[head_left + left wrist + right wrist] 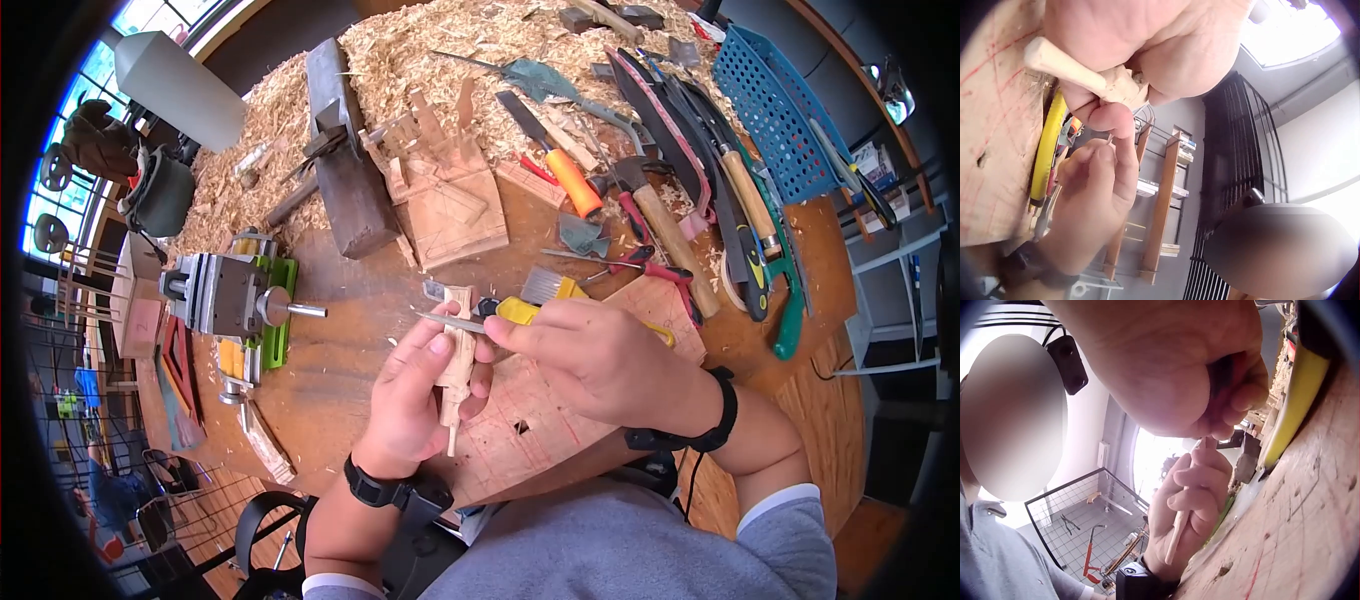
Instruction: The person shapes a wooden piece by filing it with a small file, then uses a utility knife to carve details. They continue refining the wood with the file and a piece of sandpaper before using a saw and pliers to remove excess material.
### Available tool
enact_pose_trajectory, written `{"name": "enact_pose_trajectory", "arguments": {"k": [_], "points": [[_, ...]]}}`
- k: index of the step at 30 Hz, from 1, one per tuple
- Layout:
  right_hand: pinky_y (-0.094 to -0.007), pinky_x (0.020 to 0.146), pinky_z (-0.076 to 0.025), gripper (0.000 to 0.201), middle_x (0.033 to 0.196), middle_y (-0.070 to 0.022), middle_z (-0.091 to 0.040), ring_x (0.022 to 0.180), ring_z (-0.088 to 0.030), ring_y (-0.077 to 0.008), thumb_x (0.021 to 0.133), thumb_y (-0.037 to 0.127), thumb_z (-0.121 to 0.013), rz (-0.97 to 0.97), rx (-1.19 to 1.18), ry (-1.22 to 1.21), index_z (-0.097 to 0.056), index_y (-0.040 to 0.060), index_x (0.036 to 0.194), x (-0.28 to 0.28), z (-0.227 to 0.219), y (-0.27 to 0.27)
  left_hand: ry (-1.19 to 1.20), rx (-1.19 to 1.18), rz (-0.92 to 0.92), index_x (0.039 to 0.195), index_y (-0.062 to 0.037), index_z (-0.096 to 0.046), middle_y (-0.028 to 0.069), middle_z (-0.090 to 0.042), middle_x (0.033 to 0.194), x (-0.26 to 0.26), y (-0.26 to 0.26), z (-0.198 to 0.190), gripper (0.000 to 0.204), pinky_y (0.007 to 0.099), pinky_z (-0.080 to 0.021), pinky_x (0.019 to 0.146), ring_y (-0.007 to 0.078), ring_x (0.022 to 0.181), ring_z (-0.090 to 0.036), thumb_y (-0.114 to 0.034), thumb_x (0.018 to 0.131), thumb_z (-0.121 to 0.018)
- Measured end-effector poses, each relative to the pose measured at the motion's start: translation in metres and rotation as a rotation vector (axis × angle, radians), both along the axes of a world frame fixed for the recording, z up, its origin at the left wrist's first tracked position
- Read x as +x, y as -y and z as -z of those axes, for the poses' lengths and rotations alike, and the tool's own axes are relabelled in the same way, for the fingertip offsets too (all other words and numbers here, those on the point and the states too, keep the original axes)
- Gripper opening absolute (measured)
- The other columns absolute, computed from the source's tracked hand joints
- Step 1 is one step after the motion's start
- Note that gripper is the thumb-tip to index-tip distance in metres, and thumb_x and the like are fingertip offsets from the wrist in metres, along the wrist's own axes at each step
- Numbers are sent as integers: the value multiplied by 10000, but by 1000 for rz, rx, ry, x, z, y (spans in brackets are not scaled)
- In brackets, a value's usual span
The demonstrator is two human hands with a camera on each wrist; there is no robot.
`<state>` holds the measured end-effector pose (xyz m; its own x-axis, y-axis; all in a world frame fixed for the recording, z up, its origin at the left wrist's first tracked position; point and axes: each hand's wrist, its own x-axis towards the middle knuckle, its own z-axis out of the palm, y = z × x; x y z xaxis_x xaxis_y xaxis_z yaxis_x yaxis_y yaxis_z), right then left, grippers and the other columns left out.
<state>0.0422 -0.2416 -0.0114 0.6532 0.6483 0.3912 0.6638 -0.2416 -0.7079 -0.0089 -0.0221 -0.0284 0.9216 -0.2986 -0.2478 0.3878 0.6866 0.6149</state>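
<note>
A small carved wooden piece (459, 370) with a thin peg-like lower end is held upright in my left hand (405, 385), the fingers curled round it. My right hand (610, 360) grips a slim pointed metal tool (452, 321), whose blade lies across the upper part of the wood near the left thumb. In the left wrist view the rounded peg end (1063, 64) sticks out below the palm. The right wrist view shows the piece's long thin end (1177, 534) under the left fingers; the tool's handle is mostly hidden in my right hand (1166, 369).
A red-marked wooden board (530, 430) lies beneath the hands. A grey vise (225, 293) stands at left, a wooden plane (345, 160) behind. Wood shavings (420, 50) cover the back. Saws, chisels, a mallet (665, 225) and a blue basket (780, 115) are at right; a yellow-handled brush (550, 286) lies near the right hand.
</note>
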Motion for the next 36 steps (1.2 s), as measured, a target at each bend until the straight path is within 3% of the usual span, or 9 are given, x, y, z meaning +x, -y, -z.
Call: {"name": "enact_pose_trajectory", "arguments": {"k": [5, 8, 11, 16, 20, 25, 27, 31, 36], "points": [[-410, 662, -507, 453, 836, -148, -574, 740, -610, -338, 840, -12, -590, -35, 11, -51, -601, 2, 1292, -6, 6, -4, 73, 168, -46, 1325, 10, -528, 78, -629, 1005, -3, 0, -3, 341, 224, -460, 555, 123, 763, -577, -189, 1051, -483], [-404, 656, -504, 439, 828, -148, -574, 740, -612, -332, 830, -18, -597, -31, 37, -95, -614, -1, 1269, -6, -2, -8, 162, 183, 41, 1328, 14, -531, 57, -614, 983, -5, 2, 4, 335, 218, -457, 564, 108, 794, -560, -171, 1052, -487], [-378, 653, -513, 399, 832, -156, -610, 741, -636, -327, 834, -22, -611, -18, 3, -31, -630, -9, 1232, -3, -3, -7, 144, 233, -40, 1350, 13, -529, 46, -602, 960, -5, 6, -6, 356, 218, -457, 575, 99, 791, -550, -172, 1048, -511], [-342, 668, -532, 282, 887, -155, -698, 759, -707, -271, 923, 32, -620, -26, 197, -367, -647, 18, 1203, -3, -14, 3, 196, 234, -37, 1373, 17, -522, 51, -611, 971, -6, 2, 0, 378, 228, -471, 577, 109, 787, -567, -171, 1045, -519], [-341, 665, -536, 268, 898, -137, -709, 768, -720, -246, 941, 47, -613, -42, 197, -368, -650, 35, 1206, -4, -6, 1, 173, 214, -43, 1383, 16, -506, 60, -622, 980, -7, 6, -4, 391, 241, -490, 547, 126, 773, -603, -187, 1049, -511], [-343, 669, -545, 268, 891, -160, -707, 776, -720, -282, 911, 8, -611, -34, 161, -267, -676, 27, 1170, -5, -3, -1, 172, 159, -6, 1387, 10, -492, 67, -626, 975, -8, 2, -1, 398, 243, -486, 500, 134, 720, -611, -218, 1060, -487], [-347, 667, -545, 272, 886, -167, -704, 771, -716, -291, 902, 2, -613, -27, 187, -256, -682, 27, 1164, -3, 1, -5, 132, 212, -36, 1367, 13, -487, 87, -651, 955, -10, 4, -1, 413, 231, -451, 458, 143, 623, -610, -252, 1051, -500], [-317, 723, -553, 323, 937, -134, -730, 832, -733, -255, 883, -28, -652, -14, 151, -248, -685, 37, 1198, -3, 0, -5, 187, 196, 20, 1384, 2, -486, 67, -619, 961, -10, 6, 0, 389, 236, -468, 491, 130, 706, -599, -224, 1068, -463], [-351, 677, -540, 328, 887, -149, -708, 783, -711, -283, 869, -37, -628, 1, 144, -199, -676, 17, 1189, -7, -3, -10, 180, 179, -45, 1382, -9, -485, 65, -614, 981, -11, 7, -2, 376, 239, -469, 509, 131, 720, -596, -220, 1072, -453]]}}
